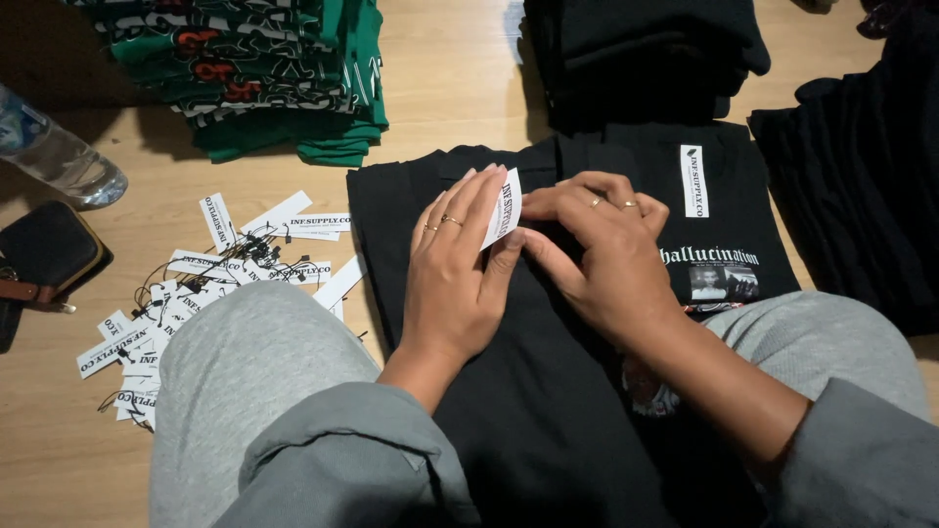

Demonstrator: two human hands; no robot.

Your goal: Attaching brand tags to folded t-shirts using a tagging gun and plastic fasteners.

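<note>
Head cam, looking down at lap & floor. Person sits w/ knees in grey sweatpants (245, 391) either side of a folded black shirt (528, 391) lying on the wooden floor (460, 78).

L hand (455, 269): fingers straight, flat, held together, rings on two; thumb and fingers pinch a white paper hang tag (505, 207), which stands upright on edge above the shirt's collar area. R hand (602, 249): fingers curled in, tips meeting at the tag's lower edge and the fabric just beside it, rings on two fingers; cannot tell if it actually grips tag, string or cloth, since the fingertips hide the contact.

Tagged already: second black shirt (724, 196) just beyond R hand, w/ white tag (693, 180) lying flat on it, pale lettering and a small photo print below.

Around:
- loose pile of white tags w/ black strings (196, 293), floor, L of L knee.
- stack of folded green printed shirts (254, 68), top L.
- stack of folded black garments (636, 49), top centre.
- more black fabric (861, 196), R edge.
- clear plastic bottle (54, 152) on its side, far L.
- dark pouch w/ brown strap (44, 254), near bottle.
</note>
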